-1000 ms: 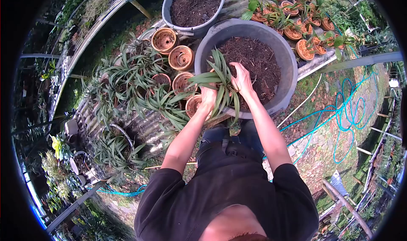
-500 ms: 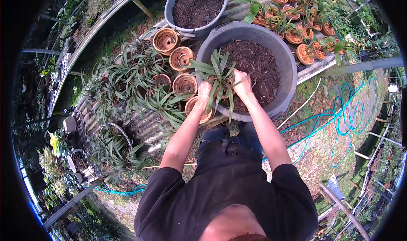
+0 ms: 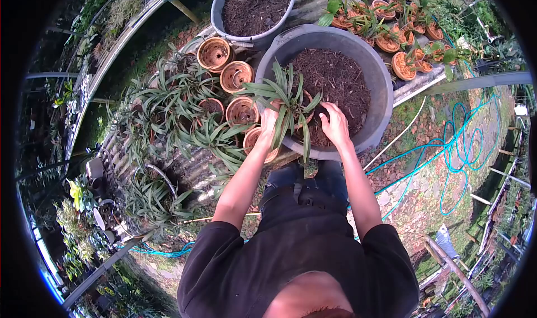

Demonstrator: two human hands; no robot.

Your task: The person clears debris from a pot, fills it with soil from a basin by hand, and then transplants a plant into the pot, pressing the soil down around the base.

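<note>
A strap-leaved plant (image 3: pixel 286 101) stands at the left side of a large grey tub (image 3: pixel 382 117) that holds dark, fibrous soil (image 3: pixel 335 77). Beneath its leaves a bit of terracotta pot rim shows; the rest of the pot is hidden. My left hand (image 3: pixel 269 126) is closed around the left side of this potted plant, its fingers partly covered by leaves. To the right of the plant, my right hand (image 3: pixel 337 127) rests at the soil with fingers apart and nothing visible in them.
Several terracotta pots (image 3: pixel 235 76) line the tub's left side, beside a crowd of leafy plants (image 3: pixel 173 103). A second soil-filled tub (image 3: pixel 217 13) is behind. Small potted plants (image 3: pixel 403 66) stand at the upper right. A turquoise hose (image 3: pixel 447 145) loops over the ground.
My right hand has let go of the plant and moved right and down onto the soil, its fingers opening. My left hand stays at the plant's left side.
</note>
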